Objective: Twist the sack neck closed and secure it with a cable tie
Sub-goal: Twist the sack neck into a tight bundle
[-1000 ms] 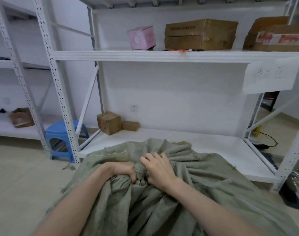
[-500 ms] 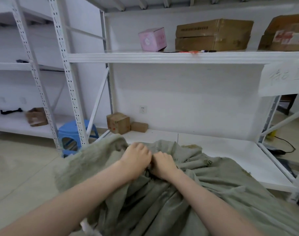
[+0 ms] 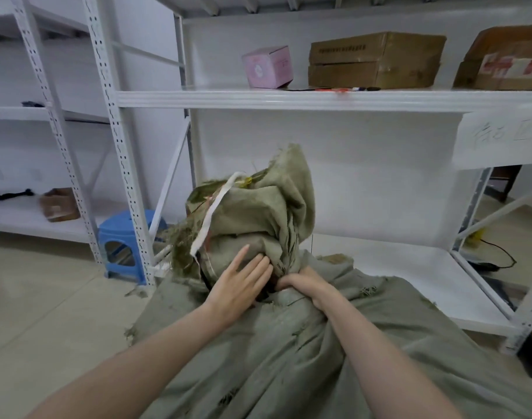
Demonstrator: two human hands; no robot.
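Downward view onto a coarse olive-green sack (image 3: 288, 358), spread wide across the lower half of the view, in front of a white metal shelving unit (image 3: 119, 146). Contents of the sack hidden by the cloth.

Neck (image 3: 276, 213) gathered into a bunch and standing upright at the centre, with frayed edges and a white strip (image 3: 211, 219) of cloth running down its left side. Right hand (image 3: 307, 285) at the base of the bunch, grip clamped round the gathered neck, fingers curled into the cloth. Left hand (image 3: 240, 282) just beside it, grip apart, fingers straight and pressed flat against the lower left of the bunch. Both forearms bare, reaching in from the bottom edge.

On the upper shelf (image 3: 288, 99), from left to right:
- a small pink box (image 3: 269, 66)
- two flat cardboard boxes (image 3: 376, 60) stacked one on the other
- a taped box (image 3: 500, 62) with a red-and-white strip, cut off by the right edge

All closed as far as visible, contents unseen. A few pens (image 3: 349, 89) along the shelf's front edge. Paper sign (image 3: 500, 140) hanging from the shelf at right, handwriting too faint to read.

Lower shelf (image 3: 394, 261) behind the sack, white. Blue plastic stool (image 3: 124, 237) on the floor (image 3: 31, 297) at left, beside a shelf post. Small brown box (image 3: 59, 204) on the low shelf further left, lid shut.
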